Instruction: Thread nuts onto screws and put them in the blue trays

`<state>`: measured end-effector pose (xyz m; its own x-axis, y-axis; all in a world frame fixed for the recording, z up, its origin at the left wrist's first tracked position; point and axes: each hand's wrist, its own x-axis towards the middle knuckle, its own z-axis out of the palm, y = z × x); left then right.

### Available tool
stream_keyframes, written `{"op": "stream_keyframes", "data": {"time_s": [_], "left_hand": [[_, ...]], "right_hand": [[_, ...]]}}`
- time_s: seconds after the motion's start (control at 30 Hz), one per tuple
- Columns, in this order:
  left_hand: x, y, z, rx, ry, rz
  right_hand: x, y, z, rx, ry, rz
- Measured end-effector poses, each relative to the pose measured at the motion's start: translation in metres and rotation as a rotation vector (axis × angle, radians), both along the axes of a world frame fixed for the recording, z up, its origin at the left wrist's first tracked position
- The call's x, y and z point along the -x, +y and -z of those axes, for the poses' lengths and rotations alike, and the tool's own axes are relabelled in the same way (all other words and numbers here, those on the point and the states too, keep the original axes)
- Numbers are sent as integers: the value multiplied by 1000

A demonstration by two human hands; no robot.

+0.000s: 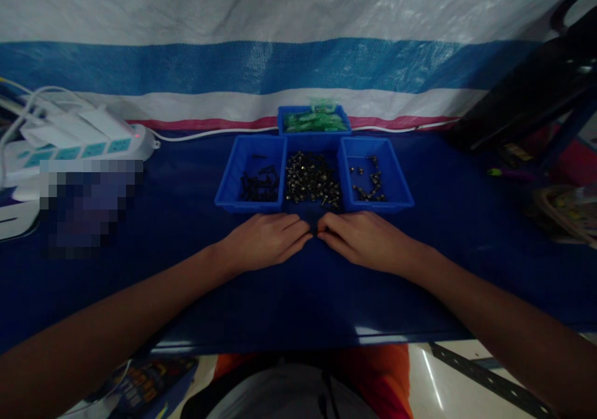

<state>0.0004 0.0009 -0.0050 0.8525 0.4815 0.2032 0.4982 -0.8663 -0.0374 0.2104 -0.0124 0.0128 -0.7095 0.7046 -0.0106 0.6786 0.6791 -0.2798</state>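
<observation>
Fingers [298, 235] meet just before middle tray [313, 206].

Dim, blue-tinted view with wide-angle bending at edges and one pixelated patch.

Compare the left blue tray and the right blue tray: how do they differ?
The left blue tray holds dark black pieces bunched near its front; the right blue tray holds fewer, shinier metal pieces, spread out. The left blue tray sits nearer the left hand, the right blue tray nearer the right hand. Both are blue, open and similar in size.
</observation>
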Motion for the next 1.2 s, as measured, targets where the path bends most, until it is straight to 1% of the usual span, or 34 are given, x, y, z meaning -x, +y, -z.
{"op": "stream_keyframes", "data": {"time_s": [0.23,0.43,0.63,0.8,1.07,1.2], "left_hand": [[0,0,0,-20,-24,-14],[2,0,-2,22,-34,-4],[2,0,0,-11,-45,-4],[0,1,-1,3,-31,-15],[2,-1,-3,64,-41,-37],[2,-1,-1,34,-55,-8]], "right_hand": [[-2,1,-1,-25,4,-4],[-2,0,-1,-61,-10,14],[0,1,0,-45,-16,-14],[0,1,1,-25,1,-29],[0,-1,0,-61,23,-33],[0,0,0,-51,24,-28]]}}
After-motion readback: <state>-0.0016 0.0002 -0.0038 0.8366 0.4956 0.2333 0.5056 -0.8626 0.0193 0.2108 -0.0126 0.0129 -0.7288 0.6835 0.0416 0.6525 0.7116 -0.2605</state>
